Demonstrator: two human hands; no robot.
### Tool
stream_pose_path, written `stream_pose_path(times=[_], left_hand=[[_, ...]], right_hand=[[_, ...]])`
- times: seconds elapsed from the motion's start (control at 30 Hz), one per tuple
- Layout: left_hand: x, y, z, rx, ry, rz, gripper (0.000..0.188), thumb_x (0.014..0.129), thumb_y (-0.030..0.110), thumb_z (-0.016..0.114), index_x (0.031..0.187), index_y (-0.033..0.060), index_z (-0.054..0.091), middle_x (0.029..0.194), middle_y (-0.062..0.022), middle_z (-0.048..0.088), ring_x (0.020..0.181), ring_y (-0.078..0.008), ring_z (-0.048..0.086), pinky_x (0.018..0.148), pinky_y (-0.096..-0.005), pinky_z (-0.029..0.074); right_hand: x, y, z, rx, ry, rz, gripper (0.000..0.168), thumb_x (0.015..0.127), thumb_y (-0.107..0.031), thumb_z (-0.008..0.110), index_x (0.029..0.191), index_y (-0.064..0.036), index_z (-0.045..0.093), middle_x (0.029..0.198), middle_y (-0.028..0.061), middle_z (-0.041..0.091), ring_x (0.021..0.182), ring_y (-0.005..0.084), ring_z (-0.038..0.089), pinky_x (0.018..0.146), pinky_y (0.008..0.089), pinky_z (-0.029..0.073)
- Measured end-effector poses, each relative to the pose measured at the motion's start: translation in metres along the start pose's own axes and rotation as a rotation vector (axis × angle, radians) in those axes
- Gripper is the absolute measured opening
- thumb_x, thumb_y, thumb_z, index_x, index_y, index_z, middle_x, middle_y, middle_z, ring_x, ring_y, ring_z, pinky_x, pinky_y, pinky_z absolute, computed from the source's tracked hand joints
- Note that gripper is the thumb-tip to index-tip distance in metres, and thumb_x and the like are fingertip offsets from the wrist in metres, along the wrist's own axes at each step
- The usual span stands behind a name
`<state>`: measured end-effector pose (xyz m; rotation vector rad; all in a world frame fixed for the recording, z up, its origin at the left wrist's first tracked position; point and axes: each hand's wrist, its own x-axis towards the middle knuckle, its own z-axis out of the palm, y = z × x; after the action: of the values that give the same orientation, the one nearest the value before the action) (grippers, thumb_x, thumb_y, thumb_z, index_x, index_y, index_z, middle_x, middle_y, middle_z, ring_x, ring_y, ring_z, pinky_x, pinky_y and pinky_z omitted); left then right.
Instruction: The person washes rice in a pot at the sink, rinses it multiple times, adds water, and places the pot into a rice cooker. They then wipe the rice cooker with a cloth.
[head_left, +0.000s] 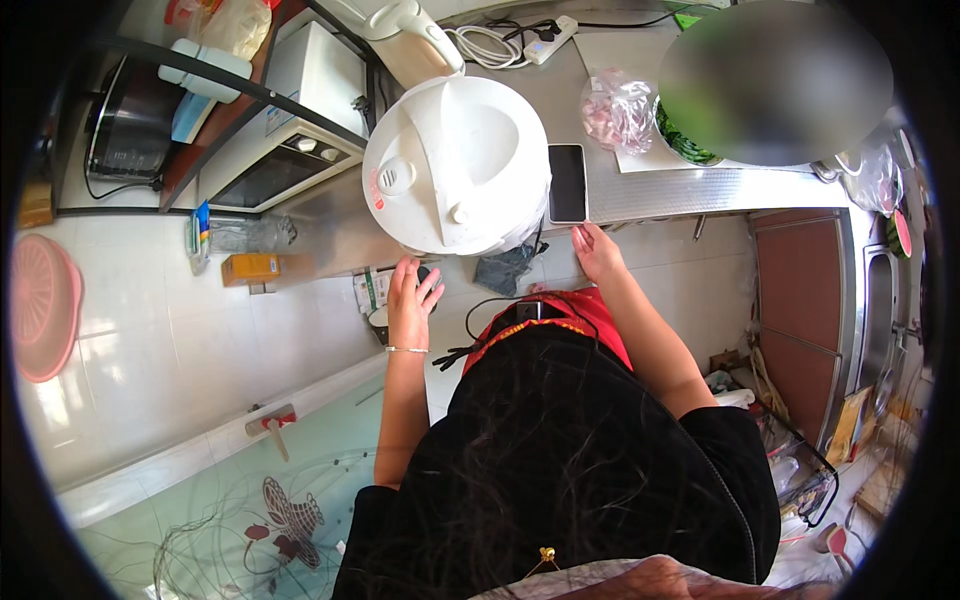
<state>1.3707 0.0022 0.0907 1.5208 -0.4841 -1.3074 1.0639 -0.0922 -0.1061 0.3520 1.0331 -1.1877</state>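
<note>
A white rice cooker (487, 165) with its lid down stands at the left part of the steel counter. My left hand (412, 296) is just below the cooker's front edge, fingers spread, holding nothing; whether its fingertips touch the edge cannot be told. A dark-screened phone or tablet (568, 184) lies right of the cooker. My right hand (596, 251) is at the device's lower right corner, fingers loosely bent; whether they touch it is not clear. Farther right are a plastic bag of what looks like raw meat (617, 112) and a bowl of greens (681, 142), partly hidden by a blur.
Behind the cooker stand an electric kettle (416, 45) and a power strip (551, 39) with cables. At left, a rack (217, 135) holds a toaster oven or microwave (289, 161). A stainless sink (877, 315) is at far right, near a cut watermelon piece (898, 234).
</note>
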Motion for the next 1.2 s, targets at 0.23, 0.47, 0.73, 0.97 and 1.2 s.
stream_pose_path(times=[0.23, 0.47, 0.73, 0.97, 1.2], left_hand=[[0.001, -0.024, 0.001, 0.030, 0.045, -0.057, 0.066, 0.107, 0.032, 0.057, 0.157, -0.0009, 0.030, 0.160, -0.0191, 0.037, 0.133, -0.0397, 0.055, 0.105, -0.0477, 0.051], [0.002, -0.043, 0.001, 0.052, 0.054, -0.109, 0.060, 0.106, 0.027, 0.058, 0.156, 0.0020, 0.035, 0.158, -0.0146, 0.041, 0.129, -0.0367, 0.060, 0.101, -0.0447, 0.054], [-0.003, -0.047, -0.011, 0.054, 0.048, -0.099, 0.059, 0.106, 0.025, 0.059, 0.156, 0.0047, 0.034, 0.158, -0.0179, 0.038, 0.131, -0.0353, 0.057, 0.102, -0.0450, 0.052], [-0.009, -0.048, -0.026, 0.100, 0.093, -0.073, 0.059, 0.106, 0.024, 0.058, 0.155, 0.0025, 0.034, 0.155, -0.0177, 0.041, 0.130, -0.0375, 0.058, 0.103, -0.0469, 0.051], [0.001, -0.061, -0.019, 0.131, 0.023, -0.143, 0.057, 0.106, 0.022, 0.058, 0.155, 0.0042, 0.035, 0.156, -0.0175, 0.041, 0.128, -0.0354, 0.060, 0.101, -0.0447, 0.053]], right_hand=[[-0.007, -0.002, 0.009, -0.336, 0.044, -0.200, 0.035, 0.093, -0.011, 0.073, 0.121, 0.000, 0.055, 0.108, 0.0106, 0.061, 0.100, 0.0249, 0.064, 0.085, 0.0381, 0.059], [-0.034, -0.006, 0.054, -1.796, -0.004, -1.141, 0.101, 0.078, -0.026, 0.083, 0.160, -0.014, 0.026, 0.160, 0.0221, 0.032, 0.146, 0.0426, 0.032, 0.118, 0.0539, 0.032], [-0.024, -0.003, 0.077, -2.023, 0.035, -0.975, 0.115, 0.071, -0.024, 0.086, 0.161, -0.005, 0.018, 0.164, 0.0273, 0.021, 0.145, 0.0417, 0.035, 0.116, 0.0502, 0.037], [-0.029, -0.055, 0.042, -2.075, 0.046, -1.006, 0.112, 0.070, -0.018, 0.080, 0.161, -0.002, 0.017, 0.162, 0.0261, 0.027, 0.138, 0.0415, 0.042, 0.113, 0.0458, 0.040], [-0.039, -0.084, 0.020, -2.080, 0.082, -1.062, 0.112, 0.072, -0.025, 0.081, 0.163, -0.012, 0.018, 0.161, 0.0241, 0.029, 0.136, 0.0429, 0.042, 0.114, 0.0545, 0.036]])
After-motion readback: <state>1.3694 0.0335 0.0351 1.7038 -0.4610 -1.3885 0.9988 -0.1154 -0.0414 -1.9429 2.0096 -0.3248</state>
